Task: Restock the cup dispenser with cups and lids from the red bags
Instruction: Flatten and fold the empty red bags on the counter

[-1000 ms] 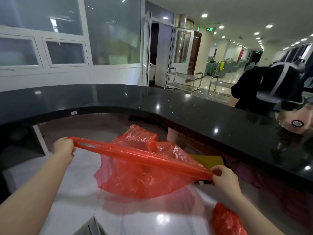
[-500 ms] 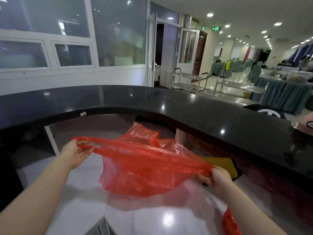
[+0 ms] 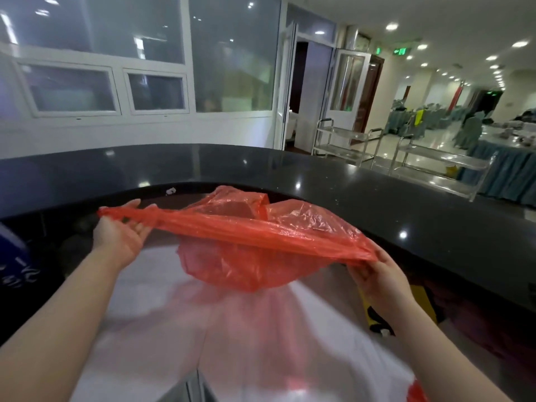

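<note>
Red bag [image 3: 255, 242]: held stretched in the air between 2 hands, above the shiny metal counter [image 3: 174, 329]; the gathered top edge is pulled into a taut band, and the body sags below it, thin and see-through. No cups or lids can be made out inside.
Left hand [image 3: 117, 237]: palm turned up, at the left end of the bag. The fingers [image 3: 142, 227] are mostly straight and spread; the bag's end is draped across them and the thumb lies against it. Whether it is pinched cannot be told.
Right hand [image 3: 380, 278]: at the right end of the bag. The fingers [image 3: 358, 275] are curled under the bunched plastic, which is pinched from above by the thumb.
Second red bag [image 3: 416, 391]: only a corner is seen, at the bottom right edge of the view.
Black counter [image 3: 377, 198]: curved, glossy, raised behind the bag.
2 metal carts [image 3: 348, 143]: parked beyond the black counter, near a doorway.
</note>
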`<state>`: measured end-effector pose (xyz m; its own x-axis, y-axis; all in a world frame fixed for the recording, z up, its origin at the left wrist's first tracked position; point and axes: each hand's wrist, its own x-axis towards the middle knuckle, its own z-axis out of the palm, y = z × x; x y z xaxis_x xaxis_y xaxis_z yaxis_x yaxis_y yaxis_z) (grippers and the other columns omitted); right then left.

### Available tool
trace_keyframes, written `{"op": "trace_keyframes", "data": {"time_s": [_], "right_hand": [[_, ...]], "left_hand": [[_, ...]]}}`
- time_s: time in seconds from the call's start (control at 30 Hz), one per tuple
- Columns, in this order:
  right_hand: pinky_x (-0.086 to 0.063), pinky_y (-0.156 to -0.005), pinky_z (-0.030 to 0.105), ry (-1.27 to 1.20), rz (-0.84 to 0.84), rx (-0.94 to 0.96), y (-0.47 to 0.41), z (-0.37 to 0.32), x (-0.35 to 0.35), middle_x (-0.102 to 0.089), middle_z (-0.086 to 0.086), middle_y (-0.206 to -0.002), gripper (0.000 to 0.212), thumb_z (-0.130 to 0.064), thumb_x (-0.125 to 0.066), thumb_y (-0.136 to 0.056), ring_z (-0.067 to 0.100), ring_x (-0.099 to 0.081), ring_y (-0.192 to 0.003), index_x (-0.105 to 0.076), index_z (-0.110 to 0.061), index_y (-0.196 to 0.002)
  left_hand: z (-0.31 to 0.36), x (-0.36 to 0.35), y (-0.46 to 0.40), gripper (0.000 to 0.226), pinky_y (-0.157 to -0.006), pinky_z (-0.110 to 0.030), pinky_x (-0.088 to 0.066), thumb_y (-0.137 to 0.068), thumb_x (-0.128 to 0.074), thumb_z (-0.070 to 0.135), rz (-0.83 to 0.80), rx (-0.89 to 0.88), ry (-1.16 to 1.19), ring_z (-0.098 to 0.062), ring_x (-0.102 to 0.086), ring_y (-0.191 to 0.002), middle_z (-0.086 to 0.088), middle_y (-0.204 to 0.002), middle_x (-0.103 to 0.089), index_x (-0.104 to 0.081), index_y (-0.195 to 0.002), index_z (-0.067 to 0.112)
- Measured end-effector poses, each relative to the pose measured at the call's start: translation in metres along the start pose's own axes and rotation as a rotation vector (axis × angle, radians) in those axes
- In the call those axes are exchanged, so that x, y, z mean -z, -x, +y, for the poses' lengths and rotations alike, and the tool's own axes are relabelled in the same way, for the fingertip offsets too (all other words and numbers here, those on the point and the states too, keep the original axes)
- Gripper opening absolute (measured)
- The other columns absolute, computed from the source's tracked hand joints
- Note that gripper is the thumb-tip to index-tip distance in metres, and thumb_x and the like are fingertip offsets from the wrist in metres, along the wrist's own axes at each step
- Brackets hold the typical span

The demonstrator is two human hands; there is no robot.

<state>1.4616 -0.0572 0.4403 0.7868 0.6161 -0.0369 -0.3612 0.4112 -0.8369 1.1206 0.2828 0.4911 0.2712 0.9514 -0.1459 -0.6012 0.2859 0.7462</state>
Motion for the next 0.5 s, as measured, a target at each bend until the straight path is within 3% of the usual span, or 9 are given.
{"op": "trace_keyframes", "data": {"time_s": [0.07,0.13,0.27,0.33,0.4,0.5], "right_hand": [[-0.057,-0.070,0.028,0.069,0.054,-0.033,0.011,0.007,0.023,-0.072,0.012,-0.109,0.029,-0.004,-0.051,-0.096,0.024,-0.070,-0.098,-0.065,-0.016,-0.117],[-0.056,-0.064,0.025,0.287,0.114,-0.044,0.024,0.015,0.048,-0.073,0.011,-0.104,0.026,-0.007,-0.056,-0.095,0.022,-0.071,-0.091,-0.066,-0.017,-0.116],[-0.053,-0.051,0.021,0.714,0.214,0.033,0.053,0.027,0.092,-0.074,0.002,-0.075,0.016,-0.011,-0.063,-0.091,0.013,-0.068,-0.061,-0.066,-0.011,-0.107],[-0.052,-0.049,0.027,0.924,0.211,0.049,0.067,0.028,0.108,-0.072,-0.001,-0.068,0.015,-0.016,-0.064,-0.091,0.012,-0.067,-0.053,-0.064,-0.012,-0.106],[-0.051,-0.055,0.032,1.175,0.178,0.044,0.081,0.026,0.121,-0.071,-0.004,-0.073,0.018,-0.016,-0.062,-0.091,0.011,-0.067,-0.053,-0.060,-0.022,-0.108],[-0.048,-0.066,0.033,1.420,0.090,0.084,0.101,0.022,0.138,-0.070,-0.008,-0.090,0.039,-0.005,-0.060,-0.083,0.019,-0.069,-0.077,-0.057,-0.027,-0.116]], "left_hand": [[-0.011,0.014,0.010,0.045,-0.079,-0.038,-0.054,-0.102,-0.024,0.038,0.048,0.017,-0.132,-0.026,-0.070,-0.085,-0.020,-0.093,-0.068,-0.059,-0.095,0.011],[-0.024,0.026,0.022,0.041,-0.068,-0.038,-0.056,-0.102,-0.023,0.029,0.134,0.022,-0.279,-0.021,-0.071,-0.063,-0.014,-0.070,-0.070,-0.058,-0.091,0.011],[-0.047,0.036,0.049,0.035,-0.043,-0.027,-0.055,-0.099,-0.025,0.012,0.256,0.018,-0.461,-0.016,-0.063,-0.040,-0.004,-0.046,-0.064,-0.055,-0.081,0.010],[-0.057,0.041,0.064,0.035,-0.036,-0.025,-0.051,-0.096,-0.025,0.001,0.280,0.017,-0.472,-0.018,-0.063,-0.041,-0.006,-0.047,-0.063,-0.054,-0.079,0.010],[-0.064,0.046,0.077,0.037,-0.034,-0.025,-0.050,-0.092,-0.024,-0.007,0.306,0.033,-0.476,-0.027,-0.062,-0.055,-0.015,-0.062,-0.062,-0.054,-0.078,0.009],[-0.074,0.058,0.097,0.033,-0.037,-0.022,-0.051,-0.092,-0.025,-0.008,0.320,0.045,-0.560,-0.025,-0.062,-0.056,-0.016,-0.072,-0.060,-0.055,-0.085,0.005]]}}
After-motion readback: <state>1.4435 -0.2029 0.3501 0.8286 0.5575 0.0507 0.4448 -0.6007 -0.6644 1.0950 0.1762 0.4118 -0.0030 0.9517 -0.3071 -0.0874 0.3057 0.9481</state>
